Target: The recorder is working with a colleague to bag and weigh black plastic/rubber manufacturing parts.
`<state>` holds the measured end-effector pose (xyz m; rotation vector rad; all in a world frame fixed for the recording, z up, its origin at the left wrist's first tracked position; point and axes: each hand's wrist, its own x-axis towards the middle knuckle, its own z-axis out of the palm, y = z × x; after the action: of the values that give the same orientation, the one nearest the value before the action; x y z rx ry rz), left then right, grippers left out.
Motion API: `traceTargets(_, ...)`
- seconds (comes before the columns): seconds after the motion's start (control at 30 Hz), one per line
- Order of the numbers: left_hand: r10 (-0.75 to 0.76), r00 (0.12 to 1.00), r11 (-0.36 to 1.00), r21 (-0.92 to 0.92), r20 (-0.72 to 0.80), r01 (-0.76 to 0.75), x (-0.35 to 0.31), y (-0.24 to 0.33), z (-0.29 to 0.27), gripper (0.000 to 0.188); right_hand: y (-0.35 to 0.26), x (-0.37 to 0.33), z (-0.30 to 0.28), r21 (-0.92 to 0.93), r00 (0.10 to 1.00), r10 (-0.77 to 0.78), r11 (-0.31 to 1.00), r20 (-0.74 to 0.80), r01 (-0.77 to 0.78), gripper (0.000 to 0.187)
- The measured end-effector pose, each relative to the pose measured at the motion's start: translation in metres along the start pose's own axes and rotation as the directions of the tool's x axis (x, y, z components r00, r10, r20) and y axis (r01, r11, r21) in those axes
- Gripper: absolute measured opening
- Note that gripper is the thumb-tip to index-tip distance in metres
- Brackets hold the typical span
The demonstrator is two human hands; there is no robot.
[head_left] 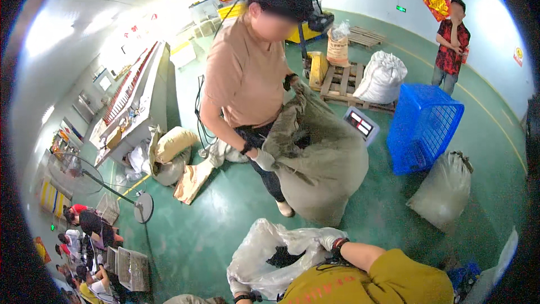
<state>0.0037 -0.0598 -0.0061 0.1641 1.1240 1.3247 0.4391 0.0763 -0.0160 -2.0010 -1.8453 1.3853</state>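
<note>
head view: the see-through bag (247, 256) is at the bottom middle, right in front of the wearer, mouth open upward with a crumpled, uneven rim and some dark stuff (286, 256) inside. the wearer's right hand (329, 242), in a white glove, has its fingers closed over the right side of that rim. the left hand (240, 288), also gloved, is at the bag's lower left edge, but it's so close to the picture border that i can't tell how tight the fingers are.

just past the bag, a co-worker (247, 79) spreads the mouth of a big grey-green sack (332, 174) with both gloved hands. the sack's bottom edge comes really near the bag's far rim, can't tell if they touch, so it's tight in that direction.

more room sideways: green floor (197, 242) shows left of the bag, running out to a round fan base (144, 208) and a grey crate (133, 270). on the right, floor shows between the grey-green sack and a filled plastic sack (444, 191). behind that, a blue basket (424, 129) stands tilted, and a display panel (361, 125) peeks out just beside the grey-green sack's edge.
</note>
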Motion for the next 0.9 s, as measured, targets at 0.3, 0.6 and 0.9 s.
traceTargets(0.3, -0.029, 1.0, 0.997, 0.07, -0.003, 0.029, 0.024, -0.007, -0.027, 0.071, -0.022, -0.019, -0.014, -0.001, 1.0, 0.004, 1.0, 0.012, -0.004, 0.055)
traceTargets(0.6, -0.115, 0.99, 0.993, -0.028, -0.075, 0.113, 0.006, -0.007, -0.021, 0.073, -0.035, -0.026, -0.02, -0.034, 1.0, 0.013, 0.999, 0.023, -0.012, 0.054)
traceTargets(0.9, -0.095, 0.995, 0.982, -0.16, 0.016, 0.097, 0.01, -0.007, -0.04, 0.069, -0.074, -0.055, -0.049, -0.176, 0.98, -0.195, 0.966, -0.029, 0.187, 0.038)
